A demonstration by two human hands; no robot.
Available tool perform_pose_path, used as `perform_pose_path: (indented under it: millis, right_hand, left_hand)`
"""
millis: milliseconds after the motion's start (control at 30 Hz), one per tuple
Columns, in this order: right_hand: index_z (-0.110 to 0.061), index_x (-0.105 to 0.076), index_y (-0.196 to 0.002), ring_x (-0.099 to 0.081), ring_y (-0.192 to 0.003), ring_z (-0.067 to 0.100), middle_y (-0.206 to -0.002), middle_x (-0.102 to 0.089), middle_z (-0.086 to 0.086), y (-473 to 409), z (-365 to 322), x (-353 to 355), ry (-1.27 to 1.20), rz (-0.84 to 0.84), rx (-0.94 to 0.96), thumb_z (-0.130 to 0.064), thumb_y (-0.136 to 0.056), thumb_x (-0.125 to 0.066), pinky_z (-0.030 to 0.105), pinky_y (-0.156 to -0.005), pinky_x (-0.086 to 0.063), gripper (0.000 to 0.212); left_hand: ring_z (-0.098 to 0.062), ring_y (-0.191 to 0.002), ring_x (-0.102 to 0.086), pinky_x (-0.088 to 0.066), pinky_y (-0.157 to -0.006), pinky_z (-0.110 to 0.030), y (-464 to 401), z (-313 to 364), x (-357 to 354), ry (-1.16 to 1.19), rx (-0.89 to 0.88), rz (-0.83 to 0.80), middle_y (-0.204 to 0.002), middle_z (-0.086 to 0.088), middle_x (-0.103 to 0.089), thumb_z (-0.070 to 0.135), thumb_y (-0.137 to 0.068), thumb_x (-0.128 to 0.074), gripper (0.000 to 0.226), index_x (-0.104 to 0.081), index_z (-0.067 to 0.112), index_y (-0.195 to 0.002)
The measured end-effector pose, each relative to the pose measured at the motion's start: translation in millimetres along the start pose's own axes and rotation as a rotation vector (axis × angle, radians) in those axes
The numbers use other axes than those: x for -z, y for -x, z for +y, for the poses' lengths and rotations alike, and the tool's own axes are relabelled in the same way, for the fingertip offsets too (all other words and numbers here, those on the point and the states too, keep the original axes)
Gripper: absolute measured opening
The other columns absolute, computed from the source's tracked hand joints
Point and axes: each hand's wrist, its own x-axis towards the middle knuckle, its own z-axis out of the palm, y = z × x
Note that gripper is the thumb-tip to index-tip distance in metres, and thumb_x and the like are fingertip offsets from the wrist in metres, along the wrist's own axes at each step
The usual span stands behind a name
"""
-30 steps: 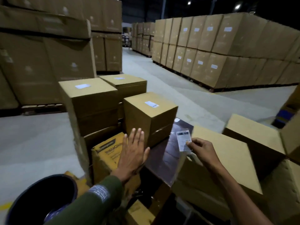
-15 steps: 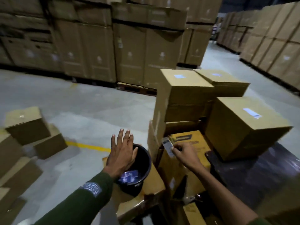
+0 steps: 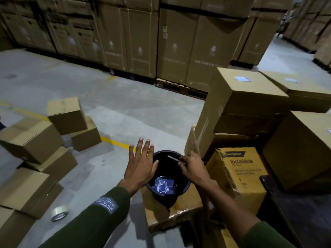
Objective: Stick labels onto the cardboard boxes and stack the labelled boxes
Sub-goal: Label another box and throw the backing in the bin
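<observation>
Pinching a thin strip of label paper (image 3: 173,158), the right hand (image 3: 192,167) holds it over the mouth of the black bucket (image 3: 167,191); thumb and fingertips are closed on the strip's near end, seen edge-on, print not readable. Left hand (image 3: 140,167) is flat, palm down, fingers spread and straight, holding nothing, at the bucket's 9 o'clock with the thumb over the rim. Bucket sits on a low cardboard box (image 3: 170,214) at frame centre-bottom and contains crumpled bluish-white scraps (image 3: 163,186).

At 3 o'clock of the bucket: a yellow printed carton (image 3: 240,174), touching the low box. Behind it, toward 1–2 o'clock, stacked cardboard boxes; the top box (image 3: 245,93) carries a white label (image 3: 242,79), the box beside it (image 3: 295,90) also carries one (image 3: 291,80). Another large box (image 3: 300,149) stands at far 3 o'clock.

At 9 o'clock, a loose heap of plain boxes (image 3: 32,140) on the concrete floor (image 3: 125,111); no labels visible on them. Tape roll (image 3: 60,213) lies on the floor at 8 o'clock, just beside the heap. Yellow floor line (image 3: 114,141) runs behind the left hand. Wall of tall pallet cartons (image 3: 143,38) at 12 o'clock.
</observation>
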Motion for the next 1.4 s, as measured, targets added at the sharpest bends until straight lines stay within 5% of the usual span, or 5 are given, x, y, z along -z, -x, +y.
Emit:
perform_pose_path:
  millis: [167,533,867,1033,1400]
  right_hand:
    - [-0.020,-0.069,-0.105,-0.063,-0.095,0.018,-0.104,-0.067,0.000,25,15,-18,-0.022,-0.071,-0.033,-0.030,-0.094,-0.054,0.037,-0.081,-0.053,0.022]
    - [-0.018,-0.068,-0.116,-0.068,-0.092,-0.003,-0.095,-0.074,-0.010,86,73,39,-0.469,0.190,-0.400,-0.013,-0.096,-0.060,0.019,-0.082,-0.056,0.022]
    - [-0.010,-0.063,-0.117,-0.072,-0.100,0.023,-0.101,-0.076,0.012,194,100,131,-1.101,0.490,-0.582,-0.006,-0.096,-0.056,0.038,-0.088,-0.054,0.023]
    - [-0.011,-0.064,-0.115,-0.072,-0.099,0.022,-0.096,-0.077,0.008,268,118,162,-0.951,0.667,-0.590,-0.011,-0.094,-0.062,0.045,-0.092,-0.055,0.021]
    - [-0.018,-0.072,-0.107,-0.069,-0.097,0.001,-0.098,-0.075,-0.009,414,145,219,-0.412,0.976,-0.668,-0.003,-0.093,-0.060,0.030,-0.091,-0.055,0.023]
  left_hand:
    - [-0.040,-0.144,-0.026,-0.026,-0.110,-0.065,0,1,-10,-0.009,-0.018,-0.008,-0.150,-0.018,-0.042,0.047,-0.094,-0.027,0.065,-0.055,0.005,-0.135]
    - [-0.038,-0.147,-0.015,-0.015,-0.115,-0.064,-31,90,-18,0.011,-0.313,-0.031,-0.157,-0.014,-0.031,0.048,-0.096,-0.036,0.062,-0.044,0.010,-0.144]
    - [-0.034,-0.150,0.000,-0.005,-0.117,-0.063,-38,227,16,0.127,-0.601,0.029,-0.162,-0.013,-0.017,0.050,-0.099,-0.035,0.065,-0.031,0.012,-0.151]
    - [-0.034,-0.150,-0.003,-0.010,-0.117,-0.063,-18,306,41,0.149,-0.758,0.068,-0.162,-0.013,-0.018,0.050,-0.099,-0.039,0.063,-0.034,0.014,-0.150]
    - [-0.037,-0.139,-0.039,-0.035,-0.104,-0.066,34,443,91,0.187,-1.066,0.150,-0.146,-0.015,-0.048,0.049,-0.092,-0.031,0.062,-0.059,0.011,-0.132]
